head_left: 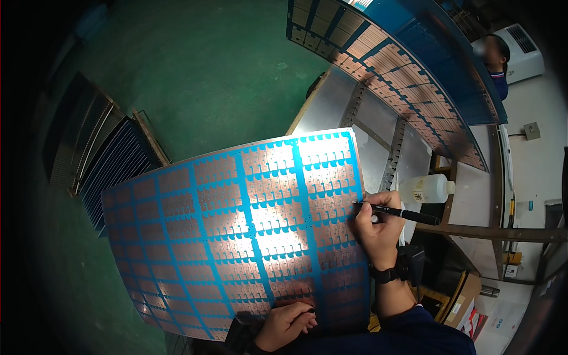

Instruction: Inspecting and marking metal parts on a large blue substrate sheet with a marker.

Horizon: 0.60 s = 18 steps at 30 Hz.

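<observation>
Right hand (380,229): grips pen (414,216), panel (228,228) just left | left hand (286,325): curled, contents unclear

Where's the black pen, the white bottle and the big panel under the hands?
Black pen (418,217): head view, on its thick rear part.
White bottle (435,188): head view, on its body.
Big panel (223,222): head view, on its patterned face.

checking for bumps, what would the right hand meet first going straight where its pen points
Likely the copper-and-blue panel, near its right edge; whether the black pen in the right hand touches it is unclear.
</observation>
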Tool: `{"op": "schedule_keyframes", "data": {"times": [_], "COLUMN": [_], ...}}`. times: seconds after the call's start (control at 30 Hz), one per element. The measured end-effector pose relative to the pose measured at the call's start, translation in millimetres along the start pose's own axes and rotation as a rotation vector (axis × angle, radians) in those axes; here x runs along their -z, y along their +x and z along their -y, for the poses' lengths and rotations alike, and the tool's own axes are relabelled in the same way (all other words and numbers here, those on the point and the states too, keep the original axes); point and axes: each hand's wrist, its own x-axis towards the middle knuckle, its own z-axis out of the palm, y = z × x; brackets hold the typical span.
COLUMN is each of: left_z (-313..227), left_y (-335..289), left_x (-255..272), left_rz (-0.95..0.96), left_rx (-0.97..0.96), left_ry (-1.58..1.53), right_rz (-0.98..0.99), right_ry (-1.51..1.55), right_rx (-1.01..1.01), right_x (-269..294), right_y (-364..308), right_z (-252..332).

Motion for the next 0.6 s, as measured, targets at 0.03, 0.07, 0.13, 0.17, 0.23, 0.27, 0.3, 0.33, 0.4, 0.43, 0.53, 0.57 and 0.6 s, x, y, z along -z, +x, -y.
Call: {"op": "schedule_keyframes", "data": {"times": [0.03,0.07,0.13,0.17,0.23,0.27,0.3,0.33,0.4,0.43,0.53,0.57,0.6], "left_z": [0.3,0.6,2.5,3.0,2.7,2.4,2.2,2.0,1.7,1.7,1.7,1.7,1.4], "left_y": [0.0,-0.1,-0.9,-1.2,-1.3,-1.3,-1.1,-0.9,-0.5,-0.4,-0.6,-0.6,-0.5], "left_x": [0.1,0.2,0.2,0.3,0.4,0.5,0.5,0.4,0.3,0.1,0.4,0.5,0.3], "left_rz": [0.003,0.007,0.003,0.0,-0.003,-0.005,-0.005,-0.006,-0.005,-0.004,-0.002,-0.001,-0.001], "left_rx": [-0.002,-0.003,-0.002,-0.001,0.003,0.007,0.007,0.005,0.004,0.004,0.007,0.009,0.007], "left_ry": [-0.001,-0.001,-0.006,-0.01,-0.011,-0.01,-0.011,-0.008,-0.004,-0.008,-0.009,-0.008,-0.007], "right_rz": [-0.003,-0.005,-0.002,-0.001,0.001,0.002,0.003,0.003,0.002,-0.001,0.005,0.015,0.013], "right_ry": [0.004,0.008,0.002,-0.004,-0.01,-0.015,-0.015,-0.01,-0.006,0.002,0.02,0.028,0.029], "right_rx": [-0.004,-0.007,-0.005,-0.003,-0.003,-0.003,-0.003,-0.01,-0.017,-0.019,-0.045,-0.067,-0.066], "right_x": [-0.2,-0.3,-0.7,-0.9,-1.0,-1.0,-0.9,-0.8,-0.7,-0.7,0.9,2.2,4.2], "right_y": [0.2,0.5,1.1,1.3,1.0,0.9,0.9,1.0,1.2,1.3,1.5,1.2,0.4], "right_z": [0.6,1.4,3.5,4.0,3.6,3.4,3.2,2.9,2.6,2.5,4.6,5.4,5.1]}}
